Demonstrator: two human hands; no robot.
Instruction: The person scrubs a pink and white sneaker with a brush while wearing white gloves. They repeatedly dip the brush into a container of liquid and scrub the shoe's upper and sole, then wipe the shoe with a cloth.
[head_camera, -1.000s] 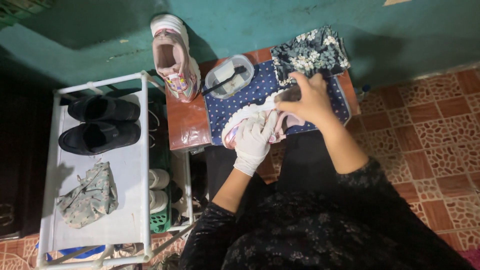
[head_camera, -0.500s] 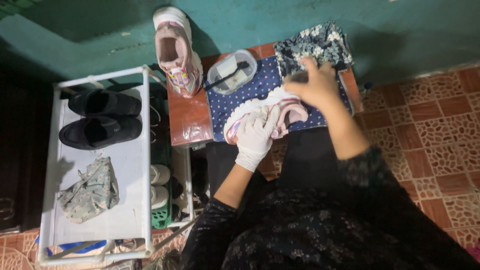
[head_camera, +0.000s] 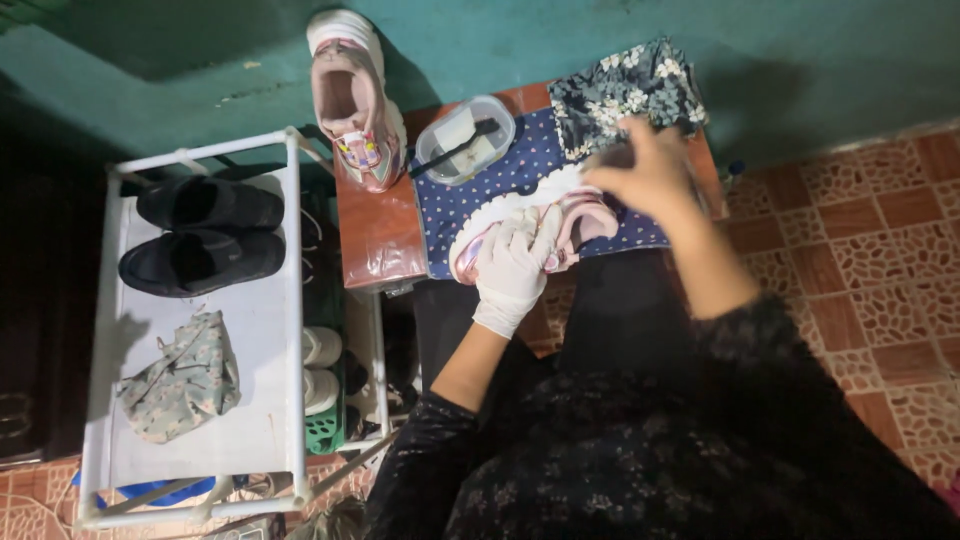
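The left hand, in a white glove, presses down on a pink-and-white sneaker lying on its side on a blue dotted cloth spread over the small worktop; its fingers are curled around the shoe's upper, grasping it. The bare right hand hovers just above the shoe's heel end, blurred, so whether its fingers are closed on anything cannot be told.

Judging by the layout, the shoe cleaning looks partway along. The matching sneaker stands apart at the worktop's far corner against the green wall (whether it is already cleaned cannot be told), while the held one is the shoe in hand. A clear tub with a dark brush across it sits just beyond the shoe, and a floral cloth lies beside that. On the white rack to the left rest two black shoes and a crumpled patterned rag.
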